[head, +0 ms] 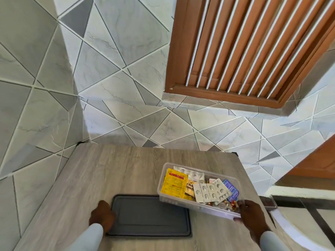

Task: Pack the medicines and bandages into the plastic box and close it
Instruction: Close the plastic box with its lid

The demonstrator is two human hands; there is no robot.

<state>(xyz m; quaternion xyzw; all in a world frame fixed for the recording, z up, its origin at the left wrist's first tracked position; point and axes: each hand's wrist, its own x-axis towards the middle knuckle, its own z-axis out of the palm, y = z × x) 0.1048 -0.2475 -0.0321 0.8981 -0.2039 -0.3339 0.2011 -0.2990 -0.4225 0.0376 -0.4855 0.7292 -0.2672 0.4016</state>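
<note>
The box (197, 201) sits on the worktop (108, 169), already full of blister packs (210, 192) and a yellow sachet (174, 182). The right hand (251, 213) grips its near corner. The left hand (101, 215) rests on the edge of the grey lid (150, 217) between the hands, fingers curled on it. Thin clear plastic looks light and bendy, probably slick, so holding the rim seems safest. The lid looks stiff; lift it by its edges.

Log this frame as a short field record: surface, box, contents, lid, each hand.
surface: wooden table
box: clear plastic box, open, near edge overlapping the lid
contents: yellow sachet, blister packs, blue pack
lid: dark grey lid, flat on table, off the box
left hand: on lid's left edge
right hand: gripping box's near right corner
</note>
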